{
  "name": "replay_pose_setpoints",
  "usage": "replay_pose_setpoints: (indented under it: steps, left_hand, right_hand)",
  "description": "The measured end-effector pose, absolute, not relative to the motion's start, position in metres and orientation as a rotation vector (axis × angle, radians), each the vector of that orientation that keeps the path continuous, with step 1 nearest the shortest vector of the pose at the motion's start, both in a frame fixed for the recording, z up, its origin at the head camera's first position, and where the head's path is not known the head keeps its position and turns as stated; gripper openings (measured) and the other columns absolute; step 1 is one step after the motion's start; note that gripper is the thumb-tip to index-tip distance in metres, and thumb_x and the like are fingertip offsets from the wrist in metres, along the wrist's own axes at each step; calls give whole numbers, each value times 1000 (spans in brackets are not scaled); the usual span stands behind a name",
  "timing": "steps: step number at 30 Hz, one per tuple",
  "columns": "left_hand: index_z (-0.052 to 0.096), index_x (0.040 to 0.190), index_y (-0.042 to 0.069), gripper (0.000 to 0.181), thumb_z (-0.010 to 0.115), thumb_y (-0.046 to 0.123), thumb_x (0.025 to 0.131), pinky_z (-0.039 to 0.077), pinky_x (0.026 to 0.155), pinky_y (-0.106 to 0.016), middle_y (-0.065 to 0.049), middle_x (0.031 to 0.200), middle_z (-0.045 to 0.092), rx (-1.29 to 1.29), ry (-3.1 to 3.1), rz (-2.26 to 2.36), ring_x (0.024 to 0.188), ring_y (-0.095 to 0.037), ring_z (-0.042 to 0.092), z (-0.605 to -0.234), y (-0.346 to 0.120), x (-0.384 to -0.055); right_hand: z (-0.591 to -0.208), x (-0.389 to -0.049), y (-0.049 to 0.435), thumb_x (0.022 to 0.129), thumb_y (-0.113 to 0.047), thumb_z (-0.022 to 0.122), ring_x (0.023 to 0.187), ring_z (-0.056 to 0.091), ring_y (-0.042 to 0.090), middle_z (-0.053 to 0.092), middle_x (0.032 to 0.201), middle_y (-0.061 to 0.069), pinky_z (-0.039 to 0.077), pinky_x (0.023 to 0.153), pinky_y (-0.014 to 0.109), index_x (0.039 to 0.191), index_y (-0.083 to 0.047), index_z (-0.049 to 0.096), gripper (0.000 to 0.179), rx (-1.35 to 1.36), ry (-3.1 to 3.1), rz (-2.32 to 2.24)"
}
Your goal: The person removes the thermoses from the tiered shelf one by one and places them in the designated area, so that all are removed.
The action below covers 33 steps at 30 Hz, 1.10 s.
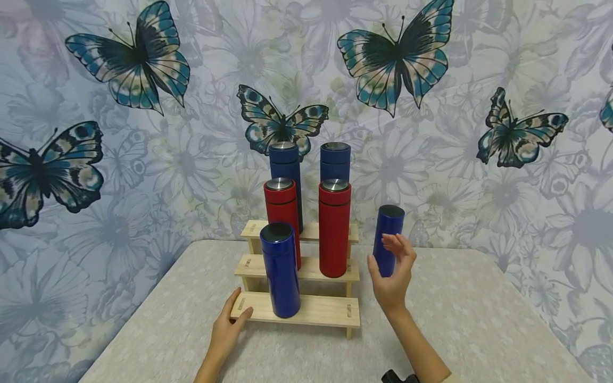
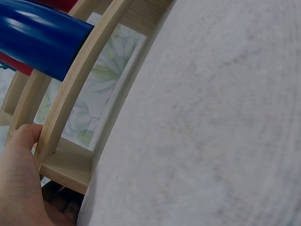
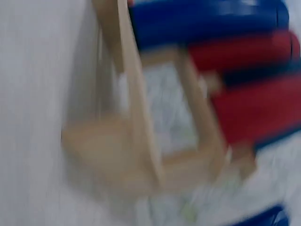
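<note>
A three-step wooden stand (image 1: 325, 311) stands on the table, and my left hand (image 1: 227, 327) grips the left end of its lowest step. In the left wrist view the thumb (image 2: 29, 135) presses on that step's edge while the other fingers are partly hidden behind the end. One shiny blue thermos (image 1: 282, 279) stands upright on the lowest step, left of centre. To the right of the stand, another blue thermos (image 1: 390, 223) is upright on the table. My right hand (image 1: 395, 282) overlaps it in the head view, fingers loosely bent and thumb apart, holding nothing.
Two red thermoses (image 1: 334, 231) occupy the middle step, and two dark blue ones (image 1: 335, 162) the top step behind them. A pale patterned cloth (image 1: 460, 319) covers the table. Behind it rises a butterfly-print wall (image 1: 440, 202). A black object (image 1: 398, 376) shows beside the right forearm.
</note>
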State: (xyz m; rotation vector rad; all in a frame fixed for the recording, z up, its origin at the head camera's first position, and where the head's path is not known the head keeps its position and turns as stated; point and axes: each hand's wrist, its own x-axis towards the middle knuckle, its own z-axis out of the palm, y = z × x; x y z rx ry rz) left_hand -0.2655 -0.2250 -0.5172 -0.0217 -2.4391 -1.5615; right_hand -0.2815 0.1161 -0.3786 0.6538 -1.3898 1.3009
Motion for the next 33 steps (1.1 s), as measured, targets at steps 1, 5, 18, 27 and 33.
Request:
replay_pose_setpoints:
  steps: [1,5,18,27,33]
  left_hand:
    - [22,147,13,71,57,39,91,36,97,-53,-22,144,31,-26,-2439,-1561,126,-41,36,-517,-225,-265]
    - [24,146,13,71,58,40,91,37,96,-53,-22,144,32,-16,-2438,-1550,125,-41,37,-517,-225,-264]
    - [20,148,13,69,56,35,93,36,97,-52,-22,145,29,-35,-2443,-1586,126,-40,36,-515,-224,-263]
    - [21,147,15,70,56,38,92,38,95,-52,-22,144,31,-21,-2464,-1550,125,-41,38,-512,-223,-265]
    - [24,146,15,68,58,37,91,36,96,-53,-21,144,31,-11,-2455,-1542,126,-41,36,-511,-222,-262]
  right_hand:
    - [-374,-275,108,71,13,58,99,50,35,46,106,40,40,89,33,118,25,27,58,716,-1372,1301]
    - [-366,-258,73,70,12,62,104,52,28,48,109,35,42,90,35,120,26,25,64,907,-1399,1289]
    - [-408,-265,5,76,0,73,114,45,41,44,128,26,40,88,58,143,6,18,87,916,-1902,1629]
    - [-433,-289,-4,78,-22,76,109,50,20,44,130,6,46,88,39,147,-18,19,90,889,-2022,1570]
    - [-433,-281,2,74,-19,80,107,53,22,49,126,7,49,83,38,144,-16,28,87,862,-2002,1552]
